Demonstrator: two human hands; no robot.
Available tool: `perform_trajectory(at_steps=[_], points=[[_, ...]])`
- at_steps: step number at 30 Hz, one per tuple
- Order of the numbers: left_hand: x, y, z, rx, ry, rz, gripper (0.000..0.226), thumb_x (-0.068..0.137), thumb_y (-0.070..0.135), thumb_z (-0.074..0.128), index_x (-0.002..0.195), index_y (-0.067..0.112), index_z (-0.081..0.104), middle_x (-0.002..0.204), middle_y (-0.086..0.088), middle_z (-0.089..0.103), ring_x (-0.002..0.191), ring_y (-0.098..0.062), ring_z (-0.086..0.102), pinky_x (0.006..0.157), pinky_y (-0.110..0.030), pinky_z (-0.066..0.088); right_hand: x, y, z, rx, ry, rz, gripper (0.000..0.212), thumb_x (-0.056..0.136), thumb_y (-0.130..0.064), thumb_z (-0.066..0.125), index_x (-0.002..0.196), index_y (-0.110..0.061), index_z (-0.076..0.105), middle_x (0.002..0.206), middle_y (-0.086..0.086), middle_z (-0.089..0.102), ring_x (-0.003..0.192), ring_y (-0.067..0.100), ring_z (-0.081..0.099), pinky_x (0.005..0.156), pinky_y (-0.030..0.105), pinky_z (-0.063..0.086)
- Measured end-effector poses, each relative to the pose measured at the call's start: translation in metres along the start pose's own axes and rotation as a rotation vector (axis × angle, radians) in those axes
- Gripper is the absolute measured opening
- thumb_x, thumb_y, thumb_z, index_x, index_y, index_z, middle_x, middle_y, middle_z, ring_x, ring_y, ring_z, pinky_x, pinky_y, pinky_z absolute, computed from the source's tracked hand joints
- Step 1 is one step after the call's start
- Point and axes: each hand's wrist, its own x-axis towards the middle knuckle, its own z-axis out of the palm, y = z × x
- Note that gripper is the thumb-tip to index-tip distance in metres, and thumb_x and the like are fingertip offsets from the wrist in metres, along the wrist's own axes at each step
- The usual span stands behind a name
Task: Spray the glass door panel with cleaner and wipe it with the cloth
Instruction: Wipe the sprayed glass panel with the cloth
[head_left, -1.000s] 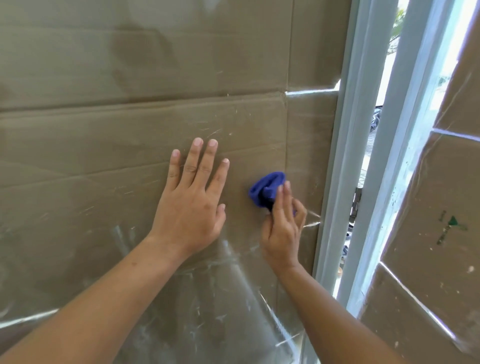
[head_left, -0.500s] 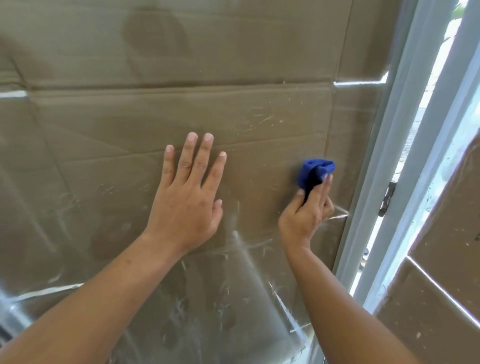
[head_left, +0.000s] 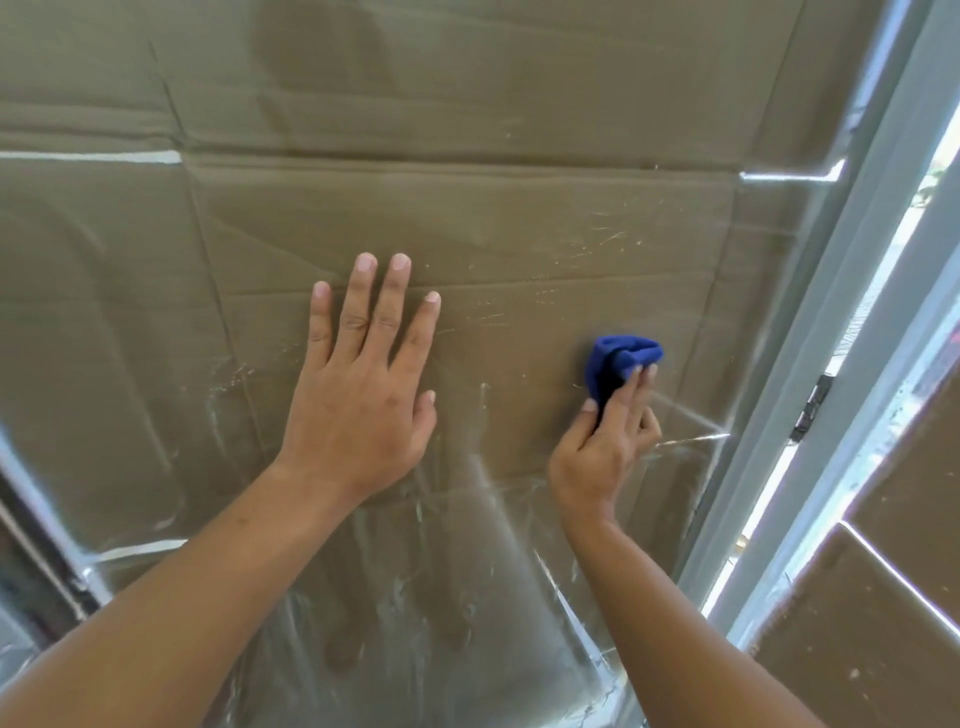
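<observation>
Backing the smeared glass door panel (head_left: 519, 249), brown cardboard sheets (head_left: 467, 78), grey door frame (head_left: 810, 364) at three o'clock, left hand (head_left: 358, 410) pressed flat, fingers straight, right hand (head_left: 605, 441) pinching bunched blue cloth (head_left: 618, 358).

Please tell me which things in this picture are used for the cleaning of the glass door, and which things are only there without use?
Used for the job:
- glass door panel, smeared and streaked
- blue cloth, bunched, pressed to the glass
- right hand, gripping the cloth
- left hand, flat on the glass

Only there:
- brown cardboard behind the glass
- pale door frame
- hinge

No spray bottle is in view.
</observation>
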Motion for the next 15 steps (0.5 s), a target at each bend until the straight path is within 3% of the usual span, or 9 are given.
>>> perform_trajectory(at_steps=[2, 4, 8, 10, 12, 15], points=[[-0.004, -0.003, 0.000, -0.010, 0.006, 0.004, 0.083, 0.083, 0.031, 0.065, 0.153, 0.006, 0.029, 0.163, -0.022, 0.005, 0.151, -0.041, -0.002, 0.120, -0.062, 0.004, -0.019, -0.005, 0.004, -0.007, -0.081, -0.240, 0.051, 0.102, -0.010, 0.046, 0.152, 0.000, 0.039, 0.162, 0.017, 0.032, 0.120, 0.030, 0.038, 0.111, 0.032, 0.034], [-0.008, -0.004, 0.000, -0.021, 0.008, 0.010, 0.083, 0.082, 0.031, 0.065, 0.153, 0.006, 0.030, 0.163, -0.022, 0.006, 0.151, -0.041, -0.001, 0.120, -0.062, 0.006, -0.027, -0.002, 0.007, -0.019, -0.109, -0.337, 0.050, 0.100, -0.004, 0.048, 0.149, 0.003, 0.042, 0.159, 0.015, 0.035, 0.119, 0.031, 0.040, 0.111, 0.030, 0.034], [-0.018, -0.014, 0.000, -0.028, 0.004, 0.008, 0.084, 0.081, 0.031, 0.066, 0.153, 0.006, 0.030, 0.164, -0.021, 0.006, 0.151, -0.041, -0.001, 0.119, -0.063, 0.007, -0.018, -0.006, 0.012, 0.038, 0.052, 0.081, 0.055, 0.101, -0.008, 0.046, 0.155, -0.005, 0.034, 0.164, 0.010, 0.031, 0.115, 0.032, 0.040, 0.105, 0.047, 0.043], [-0.024, -0.020, 0.000, -0.031, 0.013, -0.001, 0.084, 0.081, 0.031, 0.066, 0.153, 0.006, 0.030, 0.163, -0.022, 0.007, 0.151, -0.041, 0.000, 0.119, -0.062, 0.006, -0.024, -0.015, 0.015, 0.025, 0.070, 0.106, 0.054, 0.102, -0.010, 0.043, 0.155, -0.005, 0.034, 0.163, 0.014, 0.032, 0.115, 0.033, 0.040, 0.107, 0.041, 0.041], [-0.029, -0.025, 0.000, -0.036, 0.020, -0.010, 0.084, 0.082, 0.030, 0.067, 0.153, 0.005, 0.031, 0.163, -0.022, 0.007, 0.151, -0.042, 0.001, 0.120, -0.062, 0.006, -0.043, -0.024, 0.017, 0.005, -0.014, -0.111, 0.054, 0.102, -0.009, 0.045, 0.155, -0.005, 0.033, 0.163, 0.017, 0.031, 0.116, 0.035, 0.041, 0.104, 0.034, 0.040], [-0.039, -0.031, 0.001, -0.045, 0.018, -0.020, 0.083, 0.081, 0.030, 0.068, 0.152, 0.005, 0.033, 0.163, -0.022, 0.008, 0.151, -0.041, 0.001, 0.120, -0.062, 0.007, -0.070, -0.021, 0.016, -0.035, -0.171, -0.466, 0.058, 0.095, 0.004, 0.054, 0.151, -0.003, 0.038, 0.161, 0.012, 0.032, 0.116, 0.038, 0.045, 0.104, 0.040, 0.042]])
